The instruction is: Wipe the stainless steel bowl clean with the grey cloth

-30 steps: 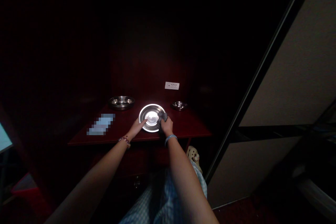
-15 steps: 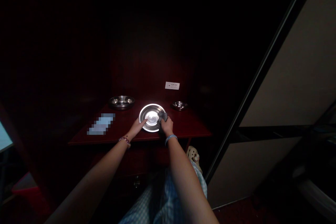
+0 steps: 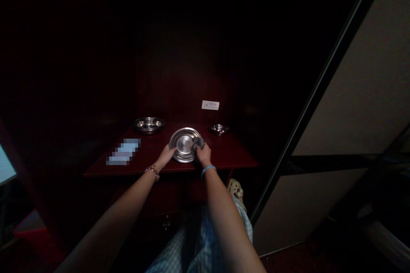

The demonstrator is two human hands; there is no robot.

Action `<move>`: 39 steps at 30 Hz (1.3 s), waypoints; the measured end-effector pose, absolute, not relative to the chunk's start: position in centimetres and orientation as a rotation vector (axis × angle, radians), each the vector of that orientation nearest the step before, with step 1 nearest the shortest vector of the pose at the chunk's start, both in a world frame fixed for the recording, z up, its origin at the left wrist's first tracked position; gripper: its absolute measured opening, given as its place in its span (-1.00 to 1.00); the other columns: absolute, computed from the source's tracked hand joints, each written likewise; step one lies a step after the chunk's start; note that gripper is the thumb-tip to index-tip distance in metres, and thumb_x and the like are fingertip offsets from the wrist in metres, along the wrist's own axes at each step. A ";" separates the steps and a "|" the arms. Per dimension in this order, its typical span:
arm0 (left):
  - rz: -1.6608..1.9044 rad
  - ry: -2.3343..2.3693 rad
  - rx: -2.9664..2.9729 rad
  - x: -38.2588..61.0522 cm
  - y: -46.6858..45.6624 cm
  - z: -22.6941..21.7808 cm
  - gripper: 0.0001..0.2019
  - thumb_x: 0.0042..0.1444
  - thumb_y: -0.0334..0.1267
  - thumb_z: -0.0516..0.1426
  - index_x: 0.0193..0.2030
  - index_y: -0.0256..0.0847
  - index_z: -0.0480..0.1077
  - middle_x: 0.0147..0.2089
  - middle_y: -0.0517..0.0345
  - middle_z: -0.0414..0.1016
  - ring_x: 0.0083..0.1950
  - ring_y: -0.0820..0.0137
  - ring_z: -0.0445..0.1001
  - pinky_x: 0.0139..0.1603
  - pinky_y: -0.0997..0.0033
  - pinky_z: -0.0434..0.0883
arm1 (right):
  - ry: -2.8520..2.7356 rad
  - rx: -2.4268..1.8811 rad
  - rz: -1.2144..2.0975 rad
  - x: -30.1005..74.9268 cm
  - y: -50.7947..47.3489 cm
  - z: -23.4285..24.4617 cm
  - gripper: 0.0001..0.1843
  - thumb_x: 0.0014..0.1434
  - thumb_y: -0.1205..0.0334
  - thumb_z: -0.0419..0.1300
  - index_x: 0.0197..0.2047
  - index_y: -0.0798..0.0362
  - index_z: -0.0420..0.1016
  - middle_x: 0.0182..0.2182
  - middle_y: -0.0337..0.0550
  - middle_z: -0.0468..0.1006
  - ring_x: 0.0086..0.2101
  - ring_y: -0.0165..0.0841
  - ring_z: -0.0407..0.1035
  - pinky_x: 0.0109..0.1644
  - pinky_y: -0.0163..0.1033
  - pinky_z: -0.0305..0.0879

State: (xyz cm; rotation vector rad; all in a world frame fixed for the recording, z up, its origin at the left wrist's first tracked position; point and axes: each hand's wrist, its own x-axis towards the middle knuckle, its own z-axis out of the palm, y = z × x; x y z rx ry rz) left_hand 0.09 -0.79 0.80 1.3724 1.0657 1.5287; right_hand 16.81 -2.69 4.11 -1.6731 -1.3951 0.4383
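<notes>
A round steel plate (image 3: 183,143) lies on the dark red wooden table (image 3: 230,155) in front of me. My left hand (image 3: 167,155) holds the plate's near left rim with its fingers curled on the edge. My right hand (image 3: 203,152) is closed on a small grey scrubbing pad (image 3: 198,142) that presses against the plate's right side. A beaded bracelet sits on my left wrist, a blue band on my right.
A larger steel bowl (image 3: 148,124) stands at the back left of the table, a small steel bowl (image 3: 219,129) at the back right. A blurred pale paper (image 3: 123,151) lies on the left. A white socket plate (image 3: 210,105) is on the back wall. A grey panel (image 3: 358,106) stands to the right.
The plate no longer shines as brightly; its bright reflection has dimmed. Both hands have stayed on the plate with hardly any shift.
</notes>
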 end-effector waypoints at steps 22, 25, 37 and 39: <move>1.384 0.935 1.631 0.7 -1.2 1.0 -0.47 -0.16 -0.30 0.20 0.03 -0.31 0.25 0.12 -0.09 0.31 0.17 0.23 0.23 0.22 0.27 0.05 | -1.215 -1.615 0.542 17.0 -1.3 2.9 -0.72 0.01 0.27 0.10 -0.17 0.12 0.43 -0.25 -0.06 0.52 -0.23 -0.36 0.41 -0.13 -0.35 0.24; 1.435 0.981 1.531 0.6 -1.0 1.1 -0.45 -0.20 -0.39 0.19 0.03 -0.28 0.25 0.09 -0.06 0.34 0.16 0.22 0.25 0.22 0.20 0.06 | -1.238 -1.609 0.543 16.9 -1.4 3.0 -0.73 0.01 0.28 0.10 -0.17 0.10 0.43 -0.25 -0.08 0.52 -0.23 -0.37 0.40 -0.12 -0.36 0.23; 1.498 1.043 1.375 0.3 -1.0 1.4 -0.47 -0.25 -0.50 0.11 -0.02 -0.26 0.30 -0.05 0.04 0.45 0.05 0.23 0.35 0.16 0.21 0.16 | -1.301 -1.617 0.506 16.8 -2.3 3.9 -0.71 0.03 0.31 0.09 -0.13 0.12 0.41 -0.22 -0.07 0.51 -0.21 -0.36 0.39 -0.13 -0.38 0.22; 1.491 1.072 1.347 0.2 -1.1 1.3 -0.53 -0.25 -0.48 0.10 -0.08 -0.29 0.33 -0.09 0.03 0.47 0.01 0.21 0.38 0.13 0.18 0.21 | -1.321 -1.626 0.491 16.8 -2.5 4.1 -0.71 0.03 0.32 0.09 -0.12 0.11 0.40 -0.22 -0.07 0.51 -0.21 -0.36 0.39 -0.13 -0.38 0.23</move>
